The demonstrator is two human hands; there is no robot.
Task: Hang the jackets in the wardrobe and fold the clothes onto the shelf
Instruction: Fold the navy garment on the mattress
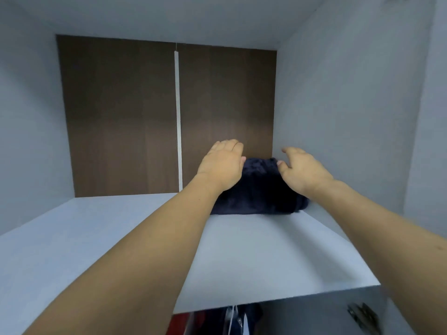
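Back panel (121, 117): dark brown wood grain, filling the rear of the compartment.
Strip (178, 122): a thin pale vertical line ran down the back panel's middle.
Side walls (338, 105): plain pale grey, left and right.
Ceiling (169, 18): the same pale grey.
Light: soft and even, shading bluish toward the corners.
Hinge (362, 315): dark metal, blurred, at lower right.

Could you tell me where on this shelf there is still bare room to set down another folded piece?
The shelf is bare from its left wall across to the folded dark garment, and along the front edge. The back right corner is crowded: the garment sits there with the left hand and right hand over it.
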